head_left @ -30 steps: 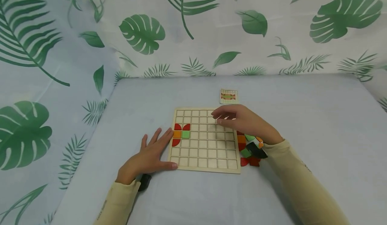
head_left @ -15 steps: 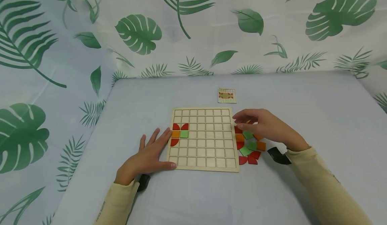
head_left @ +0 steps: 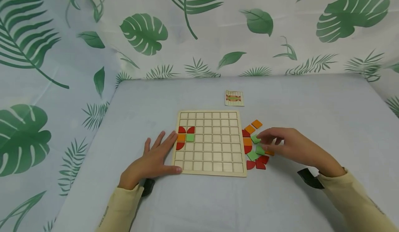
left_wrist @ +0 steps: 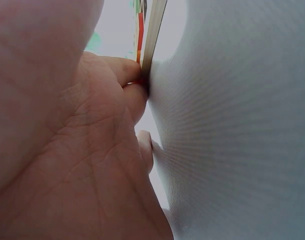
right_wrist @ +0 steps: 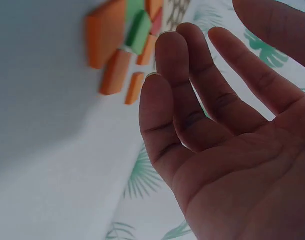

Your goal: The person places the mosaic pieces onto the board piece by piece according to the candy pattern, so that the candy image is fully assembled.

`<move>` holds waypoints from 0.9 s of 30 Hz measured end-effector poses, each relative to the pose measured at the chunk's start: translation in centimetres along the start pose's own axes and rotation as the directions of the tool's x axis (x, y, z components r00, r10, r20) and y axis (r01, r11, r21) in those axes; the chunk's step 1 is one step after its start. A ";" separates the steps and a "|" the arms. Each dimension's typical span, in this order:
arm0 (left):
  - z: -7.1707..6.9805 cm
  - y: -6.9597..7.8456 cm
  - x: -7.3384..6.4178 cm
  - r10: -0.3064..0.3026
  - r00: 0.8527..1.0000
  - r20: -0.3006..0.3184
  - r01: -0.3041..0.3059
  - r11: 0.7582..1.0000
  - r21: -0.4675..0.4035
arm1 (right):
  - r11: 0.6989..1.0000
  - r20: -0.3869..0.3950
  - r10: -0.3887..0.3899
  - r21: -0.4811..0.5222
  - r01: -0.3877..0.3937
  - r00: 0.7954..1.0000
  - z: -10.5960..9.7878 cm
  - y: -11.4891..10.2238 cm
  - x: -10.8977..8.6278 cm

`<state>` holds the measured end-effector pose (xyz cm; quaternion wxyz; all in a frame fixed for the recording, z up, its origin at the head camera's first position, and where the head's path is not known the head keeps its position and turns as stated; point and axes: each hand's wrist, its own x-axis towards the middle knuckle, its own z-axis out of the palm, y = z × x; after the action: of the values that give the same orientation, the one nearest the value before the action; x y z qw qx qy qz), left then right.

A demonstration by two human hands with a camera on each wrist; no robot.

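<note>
Spread left hand [head_left: 152, 163] touches board [head_left: 218, 157] at 9 o'clock edge; cloth [head_left: 199, 204] stretches past 6. Right hand [head_left: 294, 147], thumb apart, over tiles [head_left: 253, 155] at 3. Board near-square, sides run 12–6.

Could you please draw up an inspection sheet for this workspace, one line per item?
Surface: pale tabletop.
Job's things: gridded board with five placed tiles at its left side; loose tiles by its right edge; pattern card beyond it.
Clutter: nothing seen.
Left grip: spread, touching the board's left side.
Right grip: fingers slightly bent over the loose tiles, nothing seen held.
Cables: nothing seen.
Surroundings: white backdrop with green leaf print.
</note>
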<state>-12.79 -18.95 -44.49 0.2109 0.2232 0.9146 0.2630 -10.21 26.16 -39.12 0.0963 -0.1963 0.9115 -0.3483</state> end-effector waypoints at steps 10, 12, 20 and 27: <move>0.0 0.1 0.1 -0.004 1.000 0.002 0.004 1.000 0.018 | 0.998 0.001 -0.062 -0.030 0.062 0.998 1.4 0.9 -2.3; 0.1 0.1 0.0 -0.005 1.000 0.001 0.005 1.000 0.017 | 0.998 0.010 -0.050 -0.036 0.050 0.999 1.7 1.0 -2.4; 0.1 0.1 0.0 -0.005 1.000 -0.004 0.005 1.000 0.020 | 0.992 0.080 -0.047 -0.115 0.056 0.996 2.3 1.3 -1.7; 0.0 0.2 0.0 -0.001 1.000 -0.004 0.001 1.000 0.009 | 0.990 0.070 -0.021 -0.137 0.031 0.997 2.9 1.2 -1.7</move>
<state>-12.74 -18.81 -44.38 0.2081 0.2233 0.9163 0.2594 -8.11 26.00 -41.97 0.1092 -0.2261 0.9270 -0.2787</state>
